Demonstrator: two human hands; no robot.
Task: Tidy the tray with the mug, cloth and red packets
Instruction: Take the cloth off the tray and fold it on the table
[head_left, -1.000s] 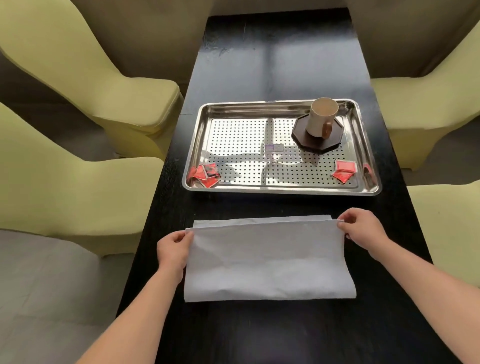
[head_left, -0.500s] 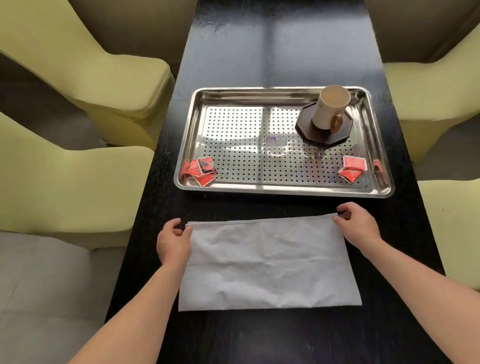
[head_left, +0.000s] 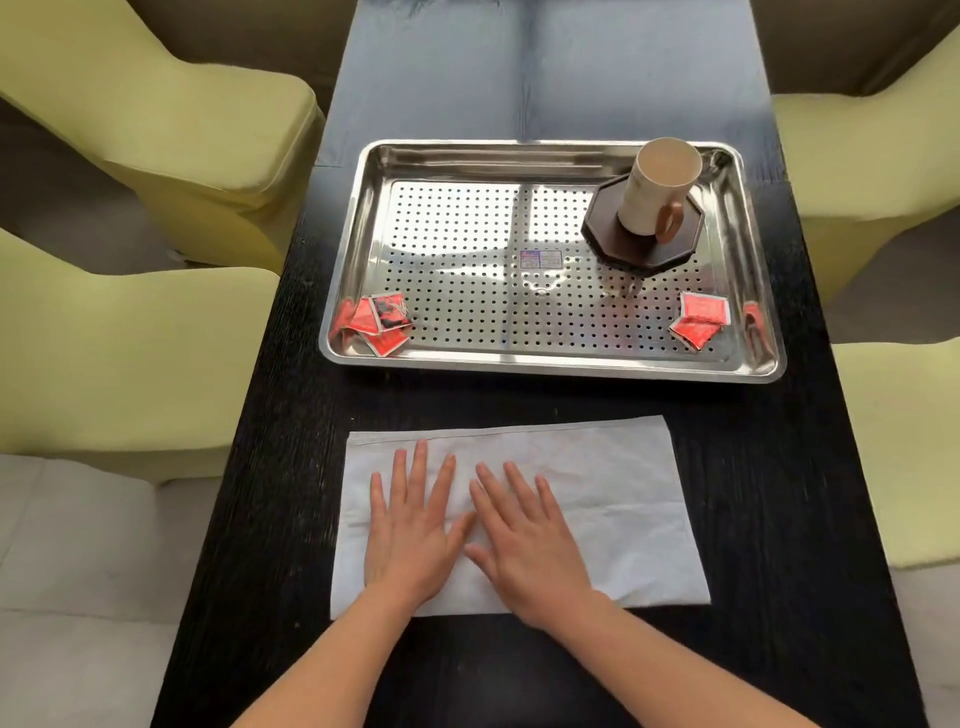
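both hands flat on the cloth (head_left: 597, 499), palms down, fingers spread and released, gripping nothing. left hand (head_left: 410, 525) sits on the cloth's left half, right hand (head_left: 524, 540) near its middle; the two thumbs look like they touch or nearly touch, cannot tell which. cloth is white, folded to a rectangle, lying flat on the black counter (head_left: 779, 493) just in front of the person, long side parallel to the tray, apart from it with a strip of bare counter between.

steel tray (head_left: 550, 364) sits further out on the counter, perforated floor, small label (head_left: 541, 258) near its centre. mug (head_left: 655, 188) is cream with a brown handle, upright on a dark octagonal coaster (head_left: 613, 239) in the tray's far right corner, handle facing the person. red packets in two clusters: one pile (head_left: 379, 322) in the near left corner, overlapping, and a pair (head_left: 698, 318) in the near right corner, one partly over the other. red reflections of them show on the tray's walls.

yellow-green chairs (head_left: 156, 135) flank the counter on both sides.
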